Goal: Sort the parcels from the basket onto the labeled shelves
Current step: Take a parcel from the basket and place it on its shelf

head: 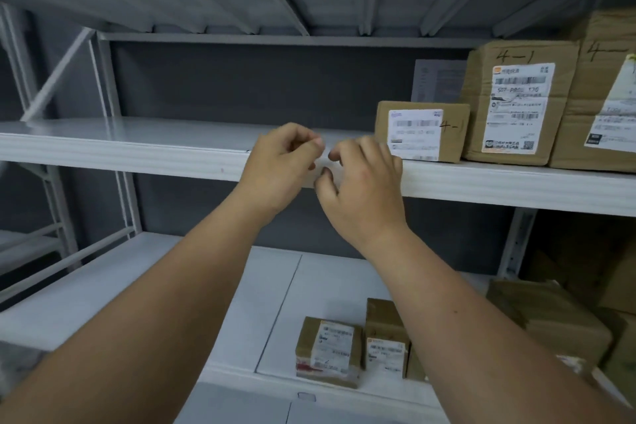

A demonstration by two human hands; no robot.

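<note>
1. Two bare hands meet in front of the white front edge of the upper shelf (144, 157) of a grey-white metal rack, both forearms reaching up from the bottom of the view.

2. The left hand (280, 167) has its fingers curled with the fingertips drawn in toward the thumb; the right hand (361, 189) is likewise loosely curled, thumb and forefinger bent toward the other hand. The two sit just beside each other, fingertips nearly touching. Whether anything small is pinched between them cannot be told; no parcel is in either hand.

3. On the upper shelf, right of the hands, stands a small brown parcel (421, 131) with a white shipping label and a handwritten "4-1" on its face. The right hand overlaps its lower left corner in the view.

4. Just beside it to the right stands a taller brown parcel (519, 103), also marked "4-1" and labelled, and beyond that a third parcel (599, 89) cut off by the frame's right edge.

5. On the lower shelf (103, 293), near its front edge, two small labelled boxes (354, 348) stand side by side, with larger brown cartons (550, 317) to their right.

6. The left stretch of both shelves is bare white metal. The basket is out of view.
</note>
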